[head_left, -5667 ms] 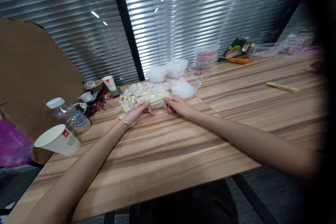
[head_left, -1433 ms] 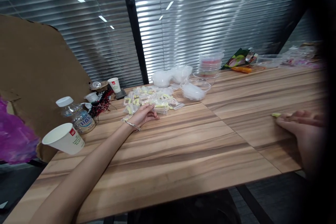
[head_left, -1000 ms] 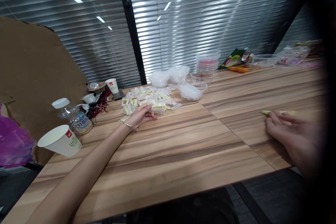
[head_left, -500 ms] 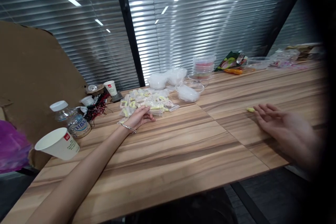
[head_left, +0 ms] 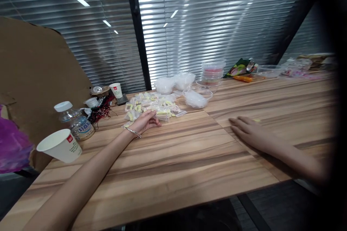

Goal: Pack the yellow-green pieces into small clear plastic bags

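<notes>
My left hand (head_left: 146,122), with a chain bracelet at its wrist, rests on the table at the near edge of a pile of small clear bags (head_left: 149,103) holding yellow and whitish pieces. Its fingers are loosely bent and apart, beside or touching the nearest bag, with nothing visibly gripped. My right hand (head_left: 251,133) is palm down over the right part of the table, fingers stretched out and holding nothing that shows. A small yellow piece (head_left: 257,120) lies just behind it, partly hidden by the hand.
Clear tubs with white contents (head_left: 196,99) and a stack of round tubs (head_left: 213,70) stand behind the bags. On the left are a large paper cup (head_left: 59,148), a plastic bottle (head_left: 81,124) and a smaller paper cup (head_left: 116,90). An orange-handled object (head_left: 242,78) lies farther right.
My right hand has moved left and turned from palm up to palm down, now partly covering the small yellow piece. My left hand stays by the bags. The view has shifted slightly.
</notes>
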`<act>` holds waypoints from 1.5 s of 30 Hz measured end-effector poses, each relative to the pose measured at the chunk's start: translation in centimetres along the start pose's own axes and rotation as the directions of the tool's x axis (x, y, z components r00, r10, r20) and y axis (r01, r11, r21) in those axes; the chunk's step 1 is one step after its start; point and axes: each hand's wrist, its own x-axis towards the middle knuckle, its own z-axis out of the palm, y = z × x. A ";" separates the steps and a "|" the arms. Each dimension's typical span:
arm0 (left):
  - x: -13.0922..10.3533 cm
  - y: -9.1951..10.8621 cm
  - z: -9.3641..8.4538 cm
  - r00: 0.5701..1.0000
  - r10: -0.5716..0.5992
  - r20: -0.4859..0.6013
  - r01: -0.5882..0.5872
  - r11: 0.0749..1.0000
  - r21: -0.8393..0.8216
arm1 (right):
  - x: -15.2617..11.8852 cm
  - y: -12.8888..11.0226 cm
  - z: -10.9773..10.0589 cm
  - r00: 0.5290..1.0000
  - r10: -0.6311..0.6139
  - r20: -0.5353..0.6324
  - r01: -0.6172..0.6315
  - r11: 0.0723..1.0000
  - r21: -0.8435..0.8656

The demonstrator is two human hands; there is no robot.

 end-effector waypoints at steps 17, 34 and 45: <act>0.3 0.7 -0.9 0.985 -0.056 -0.162 0.012 0.965 -0.261 | 8.4 -17.9 9.2 0.806 -0.585 0.088 0.519 0.770 0.371; 0.4 0.3 -0.9 0.994 -0.003 -0.109 -0.014 0.987 -0.157 | 8.6 -15.7 9.6 0.913 -0.408 0.030 0.393 0.895 0.209; 0.5 -0.1 -1.1 0.997 0.025 -0.079 -0.031 0.997 -0.073 | 8.8 -16.2 9.2 0.930 -0.367 0.024 0.316 0.832 0.456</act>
